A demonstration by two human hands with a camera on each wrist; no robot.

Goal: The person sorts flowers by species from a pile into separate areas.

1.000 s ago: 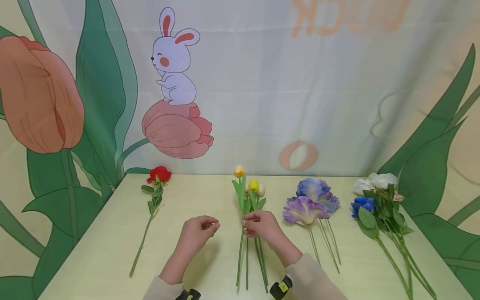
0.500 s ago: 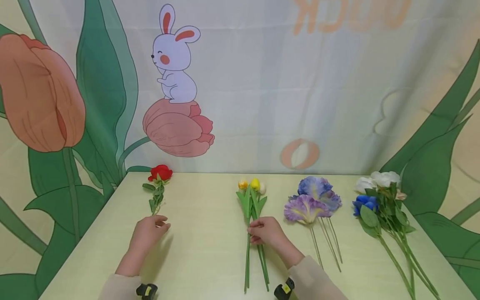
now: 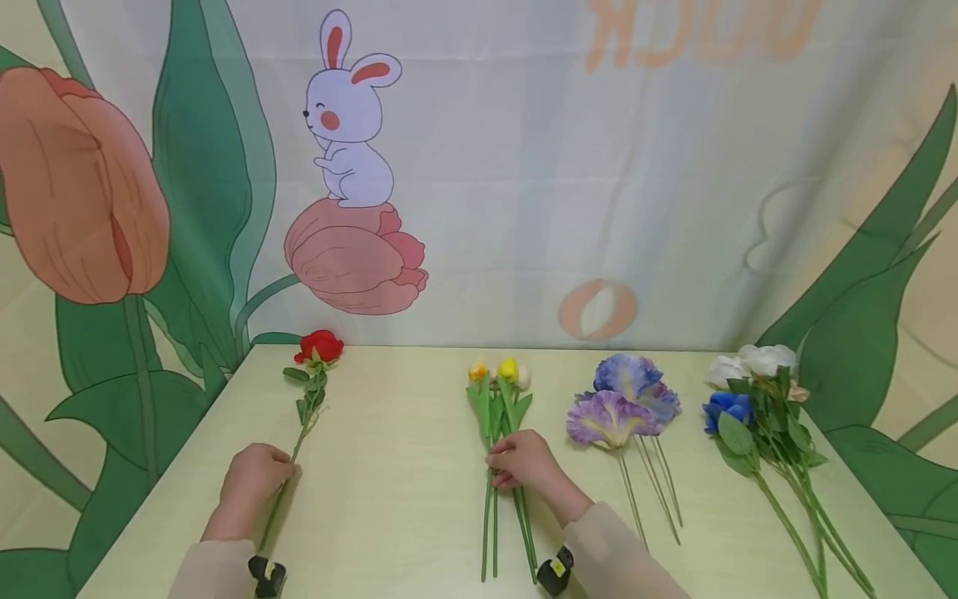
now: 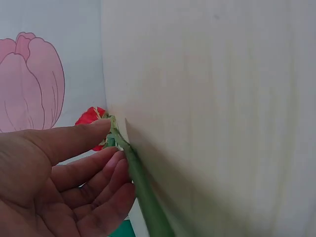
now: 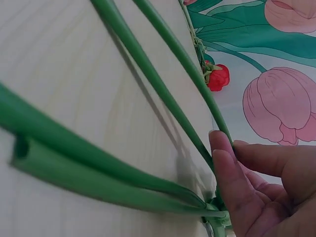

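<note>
In the head view my left hand is at the stem of a red rose lying at the table's left. The left wrist view shows thumb and fingertips closing on its green stem, the red bloom beyond them. My right hand pinches the stem of an orange-yellow tulip at mid-table. Beside it lie a yellow tulip and a whitish tulip, their stems passing under that hand. In the right wrist view, thumb and finger meet on one green stem.
Purple-blue irises on thin stems lie right of the tulips. Farther right are white roses and a blue rose with long stems. A printed curtain hangs behind the table.
My left hand has moved left from beside the tulips to the red rose's stem. The orange-yellow tulip has come down level with the other tulips, my right hand still on its stem.
</note>
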